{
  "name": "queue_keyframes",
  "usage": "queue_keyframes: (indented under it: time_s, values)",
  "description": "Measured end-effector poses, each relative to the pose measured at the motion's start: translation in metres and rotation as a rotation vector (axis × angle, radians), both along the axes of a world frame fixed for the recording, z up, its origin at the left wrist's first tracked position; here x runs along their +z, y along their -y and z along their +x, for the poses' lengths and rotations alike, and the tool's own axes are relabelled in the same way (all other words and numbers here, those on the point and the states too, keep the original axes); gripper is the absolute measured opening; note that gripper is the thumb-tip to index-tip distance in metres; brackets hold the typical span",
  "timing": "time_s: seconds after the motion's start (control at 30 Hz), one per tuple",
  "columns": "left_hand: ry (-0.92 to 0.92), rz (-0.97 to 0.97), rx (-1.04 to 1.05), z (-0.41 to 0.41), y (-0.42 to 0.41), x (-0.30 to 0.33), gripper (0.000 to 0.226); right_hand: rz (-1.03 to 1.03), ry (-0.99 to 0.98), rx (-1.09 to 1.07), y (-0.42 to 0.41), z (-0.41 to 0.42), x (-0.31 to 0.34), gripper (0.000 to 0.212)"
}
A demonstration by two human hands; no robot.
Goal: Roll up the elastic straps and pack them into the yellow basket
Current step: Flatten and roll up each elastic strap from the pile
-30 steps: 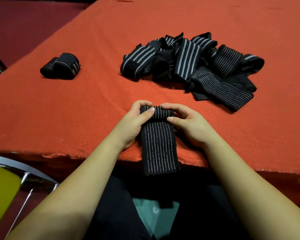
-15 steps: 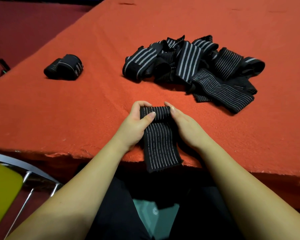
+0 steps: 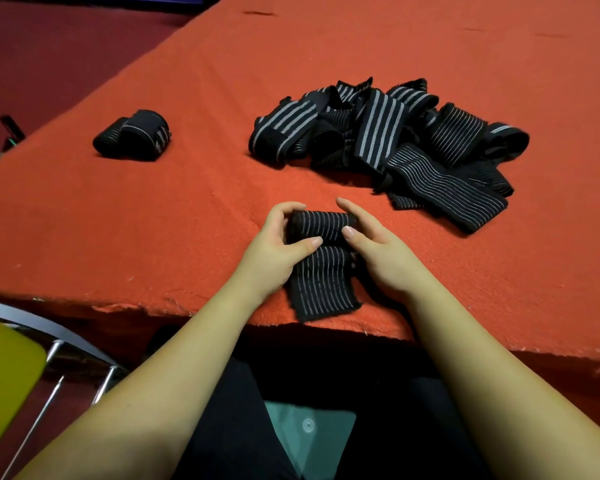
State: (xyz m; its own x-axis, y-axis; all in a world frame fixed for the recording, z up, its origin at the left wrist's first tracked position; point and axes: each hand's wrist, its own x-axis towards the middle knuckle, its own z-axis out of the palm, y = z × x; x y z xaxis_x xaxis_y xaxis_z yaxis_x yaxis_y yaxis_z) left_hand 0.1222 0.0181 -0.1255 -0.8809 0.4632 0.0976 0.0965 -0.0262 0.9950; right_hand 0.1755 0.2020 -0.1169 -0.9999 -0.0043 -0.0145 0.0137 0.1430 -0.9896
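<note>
Since the earlier frames the flat tail of the strap (image 3: 321,282) has been drawn in from the worktop (image 3: 153,209) edge and the roll at its far end has grown thicker; less of it hangs over the edge.

In the head view, the only one given, the roll is gripped at each end: the left hand (image 3: 274,251) is curled round its left end with the thumb laid across the front, and the right hand (image 3: 378,251) pinches its right end between thumb and fingers. So the grip is closed on the strap on both sides. The strap lies near the front edge, its unrolled part pointing back at the person.

The rolling step is judged to be in hand, roughly half done for this strap. Next, the roll would need to be turned toward the person until the tail is taken up, with tension kept so it does not spring loose.

A pile (image 3: 388,136) of loose straps is seen further back, and a rolled one (image 3: 132,135) well apart at the left. A yellow thing (image 3: 0,375) shows at the lower left; whether it is the basket cannot be told.
</note>
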Motion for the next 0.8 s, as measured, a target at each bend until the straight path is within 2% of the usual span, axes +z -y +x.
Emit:
queue_keyframes:
  time_s: [0.2,0.27,0.4,0.6,0.7,0.8]
  values:
    - [0.064,-0.057,-0.013,-0.0030,-0.0030,0.0019,0.032,-0.201,-0.022,0.040,-0.0007,0.0002,-0.0047,0.037]
    - [0.083,-0.059,-0.003,-0.0034,-0.0031,0.0016,0.031,-0.187,-0.030,0.042,0.0000,0.0008,-0.0040,0.038]
    - [0.106,0.006,-0.053,-0.0048,0.0004,-0.0011,0.014,-0.097,-0.068,0.056,-0.0008,0.0009,-0.0048,0.044]
    - [0.125,0.203,-0.058,-0.0041,0.0039,-0.0007,0.024,-0.266,0.080,0.028,0.0025,-0.0023,-0.0055,0.048]
    - [0.127,0.255,-0.034,-0.0037,0.0032,-0.0011,0.025,-0.185,0.084,0.040,0.0036,-0.0046,-0.0068,0.040]
    - [0.093,0.237,0.020,-0.0022,0.0015,-0.0009,0.022,-0.188,0.056,0.112,0.0023,-0.0051,-0.0079,0.052]
